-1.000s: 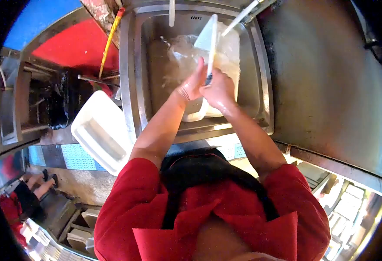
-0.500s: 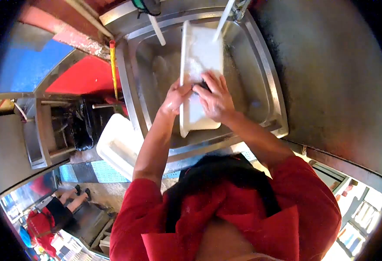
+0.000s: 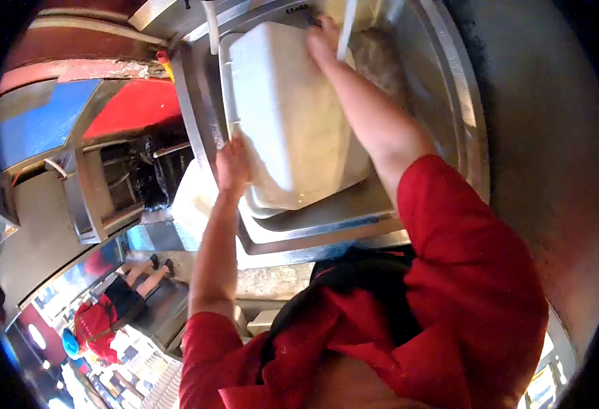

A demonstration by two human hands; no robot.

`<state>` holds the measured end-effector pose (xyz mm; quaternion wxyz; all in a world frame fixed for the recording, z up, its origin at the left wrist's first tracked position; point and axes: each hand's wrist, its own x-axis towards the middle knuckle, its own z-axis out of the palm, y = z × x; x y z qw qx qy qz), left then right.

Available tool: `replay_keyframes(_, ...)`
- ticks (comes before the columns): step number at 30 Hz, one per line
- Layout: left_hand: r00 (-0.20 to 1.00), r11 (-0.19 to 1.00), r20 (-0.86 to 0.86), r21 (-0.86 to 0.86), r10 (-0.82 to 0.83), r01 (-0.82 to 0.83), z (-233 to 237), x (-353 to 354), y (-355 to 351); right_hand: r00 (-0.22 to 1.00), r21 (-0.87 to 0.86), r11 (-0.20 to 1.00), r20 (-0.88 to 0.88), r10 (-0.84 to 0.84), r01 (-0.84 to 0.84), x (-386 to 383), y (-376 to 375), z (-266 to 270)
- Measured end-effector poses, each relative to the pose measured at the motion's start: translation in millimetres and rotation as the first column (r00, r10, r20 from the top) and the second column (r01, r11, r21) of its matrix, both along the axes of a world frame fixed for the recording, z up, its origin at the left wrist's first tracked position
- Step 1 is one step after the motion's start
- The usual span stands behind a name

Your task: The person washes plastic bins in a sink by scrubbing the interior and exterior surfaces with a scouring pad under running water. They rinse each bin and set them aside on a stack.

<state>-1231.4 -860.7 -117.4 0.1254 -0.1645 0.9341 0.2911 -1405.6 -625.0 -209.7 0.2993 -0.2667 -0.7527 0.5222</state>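
White tray [image 3: 293,116] is above the sink [image 3: 466,102], underside up, long axis running away from the body. Left hand [image 3: 233,167] grip closed on its near-left rim; right hand [image 3: 322,37] holds the far end.

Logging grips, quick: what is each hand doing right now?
Left hand: closed on the white tray, at its left edge.
Right hand: closed on its far end.
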Motion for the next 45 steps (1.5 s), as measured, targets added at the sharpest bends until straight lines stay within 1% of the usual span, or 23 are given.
replay_keyframes(1,0.999,0.998,-0.005,0.036,0.051,-0.051,30,4,24,0.995,-0.156,0.986,0.07,0.068,-0.057,18,11,-38)
replay_keyframes(3,0.978,0.983,0.097,0.005,0.182,-0.184,30,4,33,0.973,0.033,0.996,0.221,0.072,-0.081,78,40,-74)
replay_keyframes(5,0.984,0.984,0.004,0.032,0.176,-0.176,1,10,18,0.871,-0.483,0.864,0.354,0.34,-0.141,138,53,-123)
replay_keyframes(6,0.982,0.986,-0.099,0.051,0.162,-0.157,-8,11,15,0.807,-0.331,0.932,0.504,0.308,-0.149,168,54,-85)
replay_keyframes(8,0.981,0.979,-0.057,0.09,0.188,-0.182,0,15,23,0.751,-0.055,0.99,0.646,0.135,-0.13,226,34,-29)
replay_keyframes(10,0.967,0.956,0.068,0.151,0.245,-0.253,29,17,45,0.772,0.07,0.994,0.636,0.02,-0.084,254,8,-4)
replay_keyframes(11,0.949,0.938,0.154,0.175,0.274,-0.299,50,18,63,0.873,0.052,0.983,0.47,0.131,-0.176,266,-5,16)
replay_keyframes(13,0.966,0.955,0.114,0.161,0.233,-0.249,28,16,56,0.931,0.068,0.93,0.097,0.353,-0.36,279,-27,57)
replay_keyframes(16,0.996,0.995,-0.006,0.041,0.094,-0.093,29,15,65,0.904,0.022,0.905,0.078,0.421,-0.424,232,-32,117)
replay_keyframes(19,0.998,1.0,-0.065,-0.026,0.013,-0.015,27,19,68,0.918,0.072,0.915,0.026,0.396,-0.397,135,-7,98)
replay_keyframes(20,0.998,0.999,-0.052,-0.037,0.02,-0.022,31,16,73,0.883,-0.074,0.897,0.159,0.441,-0.435,104,5,99)
replay_keyframes(22,0.971,0.955,0.132,0.196,0.198,-0.222,37,20,79,0.806,-0.258,0.859,0.307,0.507,-0.442,79,17,65)
replay_keyframes(23,0.964,0.956,0.164,0.174,0.21,-0.237,11,29,68,0.832,-0.24,0.901,0.353,0.428,-0.362,85,21,37)
replay_keyframes(25,0.944,0.937,-0.151,0.24,0.294,-0.254,-49,44,48,0.868,-0.193,0.951,0.395,0.301,-0.242,102,40,-14)
replay_keyframes(26,0.907,0.864,-0.112,0.37,0.405,-0.34,-37,44,61,0.871,-0.177,0.968,0.431,0.237,-0.176,117,53,-34)
replay_keyframes(29,0.906,0.85,-0.032,0.36,0.422,-0.384,-38,38,70,0.798,-0.206,0.977,0.596,0.087,0.048,175,85,-61)
replay_keyframes(34,0.862,0.777,0.195,0.373,0.467,-0.506,3,37,93,0.643,-0.218,0.902,0.761,-0.082,0.373,243,53,-27)
replay_keyframes(35,0.865,0.773,0.192,0.389,0.464,-0.501,2,38,92,0.644,-0.174,0.914,0.757,-0.113,0.365,252,36,-9)
replay_keyframes(39,0.928,0.85,0.026,0.392,0.372,-0.352,-45,28,80,0.774,0.045,0.995,0.632,0.045,-0.095,276,-21,96)
replay_keyframes(42,0.953,0.761,0.105,0.579,0.285,-0.292,44,40,104,0.882,0.083,0.973,0.445,0.156,-0.214,272,-6,139)
replay_keyframes(43,0.971,0.696,0.043,0.689,0.236,-0.2,57,41,112,0.906,0.161,0.942,0.362,0.222,-0.295,269,1,153)
replay_keyframes(44,0.98,0.617,-0.022,0.78,0.198,-0.107,64,41,117,0.899,0.079,0.937,0.322,0.298,-0.339,264,6,176)
replay_keyframes(45,0.989,0.673,-0.108,0.739,0.106,0.008,71,42,125,0.899,0.086,0.934,0.314,0.304,-0.346,261,13,184)
